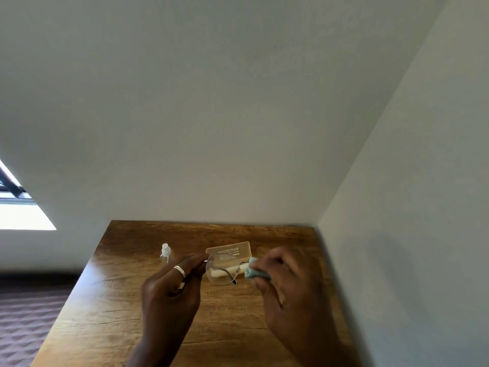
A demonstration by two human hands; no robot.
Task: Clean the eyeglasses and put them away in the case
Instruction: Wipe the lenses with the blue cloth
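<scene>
Bottle (165, 253) left of case (229, 249); both on table (111, 308)

Case (229, 250) print unreadable, eyeglasses (223, 270) half hidden by cloth (256, 272)

Over the brown wooden surface (111, 308) we see the left hand (172, 292) pinching thin rimless clear-lens eyeglasses (223, 270) at one end, while the right hand (288, 284) grips a small teal cloth (255, 272) on the other lens. Behind them lie an open translucent yellowish plastic case (230, 249) and a small clear spray bottle (166, 253).
</scene>
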